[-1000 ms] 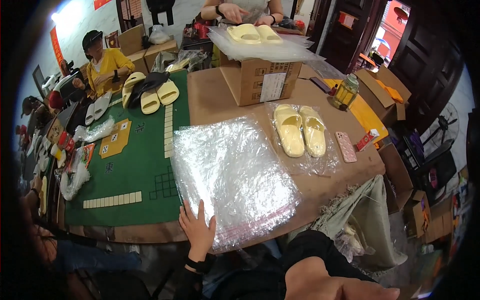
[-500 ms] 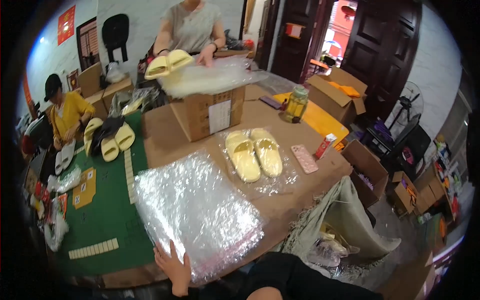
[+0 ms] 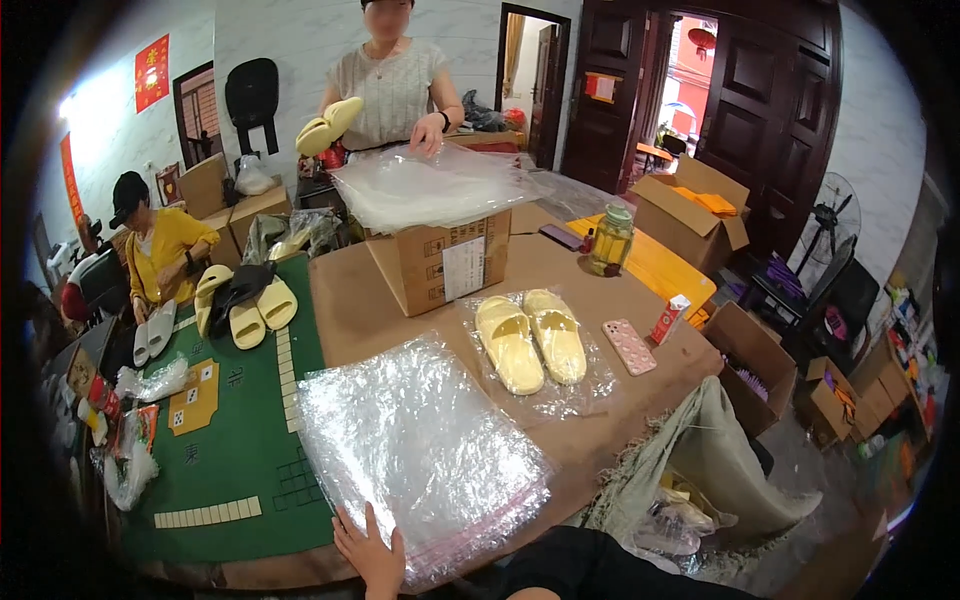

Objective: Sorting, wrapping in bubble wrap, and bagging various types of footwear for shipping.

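In the head view, my left grip (image 3: 372,558) lies spread, clasping nothing, on the clear plastic bags (image 3: 420,440) by the near edge of the desk (image 3: 350,320). My right grip is out of sight. Pushed unevenly, the slick bags could slide off.

Characters (image 3: 236,377) on green mat (image 3: 245,440) and red poster (image 3: 152,74), label (image 3: 463,267) on carton (image 3: 422,276)
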Available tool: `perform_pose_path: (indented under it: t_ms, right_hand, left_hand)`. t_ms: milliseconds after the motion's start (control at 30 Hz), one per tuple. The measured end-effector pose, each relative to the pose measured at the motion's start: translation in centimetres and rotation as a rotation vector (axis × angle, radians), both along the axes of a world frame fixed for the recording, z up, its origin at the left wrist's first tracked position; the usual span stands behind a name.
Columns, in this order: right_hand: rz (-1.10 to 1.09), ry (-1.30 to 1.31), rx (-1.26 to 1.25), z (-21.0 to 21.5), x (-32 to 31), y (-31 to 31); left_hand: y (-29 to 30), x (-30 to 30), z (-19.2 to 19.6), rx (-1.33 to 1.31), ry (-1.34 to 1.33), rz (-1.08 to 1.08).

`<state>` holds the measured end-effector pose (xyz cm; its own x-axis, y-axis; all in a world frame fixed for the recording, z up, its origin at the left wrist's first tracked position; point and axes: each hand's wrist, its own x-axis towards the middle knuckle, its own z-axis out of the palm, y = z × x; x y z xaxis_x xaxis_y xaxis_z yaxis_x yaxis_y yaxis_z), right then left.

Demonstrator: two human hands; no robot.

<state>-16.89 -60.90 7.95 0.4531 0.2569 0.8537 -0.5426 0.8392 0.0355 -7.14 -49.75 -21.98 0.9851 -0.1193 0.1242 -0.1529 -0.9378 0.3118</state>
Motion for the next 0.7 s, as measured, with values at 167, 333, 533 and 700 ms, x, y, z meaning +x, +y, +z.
perform_pose_path:
  t_ms: [167, 333, 533, 700]
  right_hand:
    - [0.170, -0.009, -0.046, -1.1, 0.6, 0.2]
    - [-0.199, -0.416, -0.990, -4.4, 5.6, -1.4]
    - [-1.083, -0.892, -1.685, -13.5, 12.7, -4.5]
    - [-1.588, -1.026, -1.811, -17.6, 11.9, -7.4]
  left_hand:
    - [-0.1, 0.3, -0.2, -0.030, -0.058, -0.018]
    - [0.8, -0.5, -1.0, -0.052, 0.014, 0.122]
    - [0.7, 0.3, -1.1, 0.036, 0.030, -0.033]
    - [-0.6, -0.3, -0.1, -0.066, -0.139, -0.010]
